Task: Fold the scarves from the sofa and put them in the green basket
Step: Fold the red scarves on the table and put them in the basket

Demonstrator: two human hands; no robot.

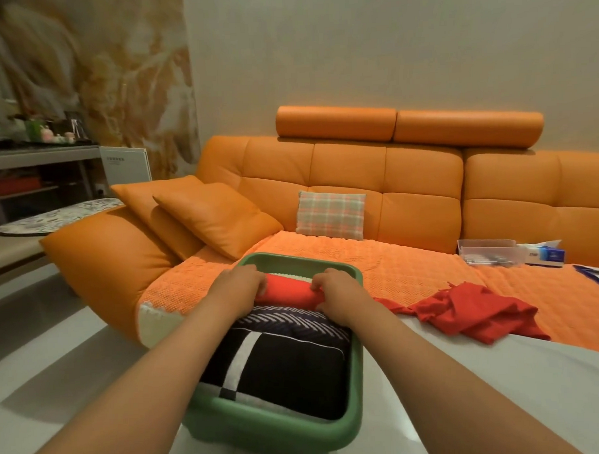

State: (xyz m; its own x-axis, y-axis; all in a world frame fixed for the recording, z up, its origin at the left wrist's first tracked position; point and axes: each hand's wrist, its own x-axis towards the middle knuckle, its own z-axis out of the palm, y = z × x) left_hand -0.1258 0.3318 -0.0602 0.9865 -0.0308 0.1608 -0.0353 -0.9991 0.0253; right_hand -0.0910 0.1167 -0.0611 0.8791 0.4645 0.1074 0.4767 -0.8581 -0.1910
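The green basket (356, 367) stands in front of me against the orange sofa (384, 176). Inside it lie a folded black scarf with white bars (279, 366) and a dark scarf with a white chevron pattern (287, 317). Behind these a rolled red scarf (288, 291) lies across the basket. My left hand (239, 286) grips its left end and my right hand (334, 293) grips its right end. A second red scarf (471, 312) lies crumpled and unfolded on the seat to the right.
Two orange cushions (209, 216) and a plaid pillow (331, 215) rest on the sofa. A clear plastic box (489, 250) and a tissue pack (547, 254) sit at the right of the seat. A shelf (37, 158) stands at far left.
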